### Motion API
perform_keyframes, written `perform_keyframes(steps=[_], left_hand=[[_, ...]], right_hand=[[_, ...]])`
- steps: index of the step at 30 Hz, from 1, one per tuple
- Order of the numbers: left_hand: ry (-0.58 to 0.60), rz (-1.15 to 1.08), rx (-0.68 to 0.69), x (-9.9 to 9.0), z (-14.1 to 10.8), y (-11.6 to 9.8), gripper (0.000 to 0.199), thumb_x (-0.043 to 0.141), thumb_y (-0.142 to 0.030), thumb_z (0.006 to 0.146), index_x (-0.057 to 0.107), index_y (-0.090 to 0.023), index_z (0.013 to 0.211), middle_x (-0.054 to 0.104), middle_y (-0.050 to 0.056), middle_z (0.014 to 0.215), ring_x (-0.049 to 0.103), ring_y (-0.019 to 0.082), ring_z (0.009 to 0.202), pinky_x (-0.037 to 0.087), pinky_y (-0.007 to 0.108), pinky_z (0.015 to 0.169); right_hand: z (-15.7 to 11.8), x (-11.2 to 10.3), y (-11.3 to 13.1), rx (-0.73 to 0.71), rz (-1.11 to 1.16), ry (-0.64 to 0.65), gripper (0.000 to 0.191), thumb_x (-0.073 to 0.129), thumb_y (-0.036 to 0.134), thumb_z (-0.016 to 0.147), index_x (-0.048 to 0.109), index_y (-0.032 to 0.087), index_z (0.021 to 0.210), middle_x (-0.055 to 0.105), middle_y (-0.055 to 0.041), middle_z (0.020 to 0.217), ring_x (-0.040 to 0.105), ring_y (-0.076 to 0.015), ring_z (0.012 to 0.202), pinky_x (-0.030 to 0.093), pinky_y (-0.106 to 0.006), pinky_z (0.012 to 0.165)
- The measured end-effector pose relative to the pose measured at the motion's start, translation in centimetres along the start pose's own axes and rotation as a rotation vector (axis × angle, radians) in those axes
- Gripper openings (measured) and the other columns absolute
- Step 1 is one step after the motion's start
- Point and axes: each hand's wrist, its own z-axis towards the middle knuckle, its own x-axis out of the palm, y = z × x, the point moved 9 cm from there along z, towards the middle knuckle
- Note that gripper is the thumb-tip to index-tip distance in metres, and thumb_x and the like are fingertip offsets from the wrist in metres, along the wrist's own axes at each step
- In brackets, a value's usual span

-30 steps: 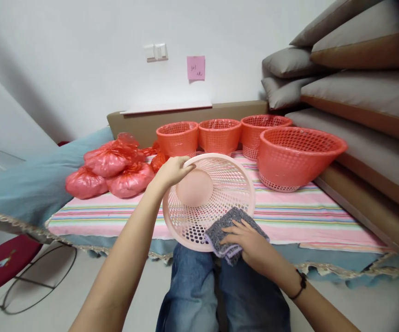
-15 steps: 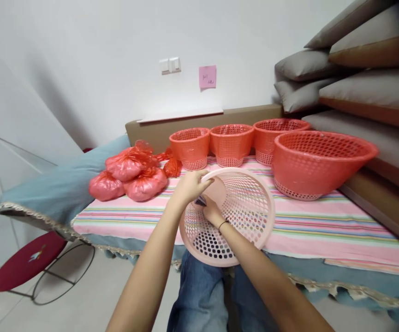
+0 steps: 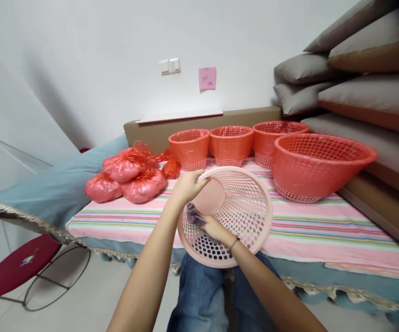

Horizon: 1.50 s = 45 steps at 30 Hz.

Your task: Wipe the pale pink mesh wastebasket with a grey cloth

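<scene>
A pale pink plastic basket (image 3: 267, 216) with a lattice wall is tilted with its mouth toward me, above my knees at the couch edge. My left hand (image 3: 187, 186) grips its rim at the upper left, thumb over the edge. Inside the basket, my right hand (image 3: 216, 228) holds a crumpled dark purple-grey cloth (image 3: 194, 216) against the left part of the wall. A thin dark band circles the right wrist. Part of the cloth is hidden under the fingers.
Red baskets (image 3: 189, 145) stand behind, with a larger red basket (image 3: 318, 170) at the right. Tied red bags (image 3: 144, 185) lie at the left on the striped cover (image 3: 116, 221). Grey-brown cushions (image 3: 372, 92) are stacked at right. A dark red stool (image 3: 19, 265) stands at lower left.
My right hand has moved down and toward me inside the basket, and more of the cloth shows. My left hand stays on the rim. The view has shifted slightly.
</scene>
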Motion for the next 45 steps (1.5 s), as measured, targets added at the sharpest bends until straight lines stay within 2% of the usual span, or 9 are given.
perform_keyframes(steps=[2,8,14,20,26,30,34,41,45], left_hand=[[0.001,0.007,-0.007,0.0,0.3,-0.1,0.022,0.055,-0.033,0.088,0.068,-0.017,0.082,0.07,0.003,0.079,0.06,0.019,0.073,0.038,0.028,0.067],[0.067,-0.036,-0.016,0.8,1.6,-0.4,0.022,0.056,-0.034,0.085,0.07,-0.018,0.087,0.071,0.003,0.08,0.061,0.019,0.074,0.037,0.028,0.064],[0.186,-0.087,-0.015,1.7,3.0,-0.6,0.026,0.057,-0.035,0.08,0.072,-0.015,0.087,0.07,0.003,0.08,0.058,0.018,0.072,0.039,0.028,0.064],[0.185,-0.129,-0.033,1.6,2.9,-0.1,0.024,0.057,-0.035,0.079,0.07,-0.016,0.086,0.067,0.001,0.078,0.056,0.016,0.071,0.038,0.027,0.064],[0.21,-0.166,-0.026,2.4,2.5,-0.5,0.023,0.06,-0.038,0.078,0.067,-0.016,0.08,0.06,-0.001,0.07,0.051,0.014,0.065,0.034,0.027,0.06],[0.211,-0.151,-0.025,2.7,2.9,-1.2,0.022,0.059,-0.036,0.079,0.069,-0.016,0.08,0.063,0.0,0.073,0.054,0.016,0.068,0.037,0.028,0.063],[0.188,-0.061,0.005,2.8,3.3,-2.1,0.021,0.06,-0.036,0.081,0.07,-0.017,0.081,0.066,0.002,0.073,0.057,0.018,0.07,0.04,0.029,0.066],[0.109,0.133,0.002,2.5,4.2,-2.6,0.024,0.059,-0.037,0.086,0.073,-0.018,0.084,0.07,0.006,0.076,0.061,0.021,0.071,0.041,0.03,0.067],[0.016,0.281,-0.076,1.0,3.9,-2.8,0.025,0.061,-0.04,0.086,0.075,-0.021,0.094,0.073,0.009,0.084,0.066,0.025,0.084,0.044,0.031,0.074]], right_hand=[[-3.1,0.3,1.7,0.017,0.014,0.149,0.045,0.05,0.01,0.083,0.072,0.023,0.12,0.072,-0.0045,0.126,0.066,-0.0222,0.117,0.047,-0.045,0.109],[-11.4,-0.9,6.6,0.07,-0.17,0.421,0.084,0.038,-0.004,0.06,0.066,0.028,0.132,0.054,-0.0033,0.149,0.047,-0.0206,0.14,0.033,-0.047,0.119],[-13.9,-3.6,5.6,0.195,-0.677,0.571,0.086,0.037,-0.007,0.055,0.071,0.032,0.124,0.054,-0.0023,0.149,0.039,-0.0317,0.145,0.023,-0.066,0.118],[-15.4,-6.8,4.3,0.151,-0.916,0.563,0.087,0.039,-0.01,0.059,0.069,0.038,0.125,0.053,0.0027,0.15,0.032,-0.0331,0.148,0.021,-0.066,0.119],[-16.4,-5.2,3.2,-0.009,-1.005,0.568,0.086,0.045,-0.009,0.067,0.058,0.036,0.139,0.045,-0.0016,0.157,0.032,-0.0365,0.147,0.028,-0.067,0.117],[-15.9,-5.3,2.9,-0.142,-1.088,0.431,0.08,0.045,-0.008,0.078,0.052,0.034,0.145,0.053,-0.0057,0.15,0.045,-0.0365,0.14,0.037,-0.066,0.111],[-15.7,-5.3,3.1,-0.304,-1.072,0.357,0.067,0.047,-0.004,0.086,0.057,0.035,0.14,0.062,-0.0054,0.14,0.054,-0.0309,0.133,0.047,-0.055,0.106],[-14.5,-5.4,2.9,-0.318,-1.116,0.278,0.058,0.051,0.002,0.092,0.055,0.032,0.142,0.064,-0.008,0.138,0.057,-0.0289,0.129,0.05,-0.053,0.104],[-14.4,-5.3,3.3,-0.361,-1.13,0.245,0.054,0.051,0.004,0.094,0.058,0.034,0.139,0.068,-0.0066,0.132,0.063,-0.0233,0.121,0.053,-0.045,0.101]])
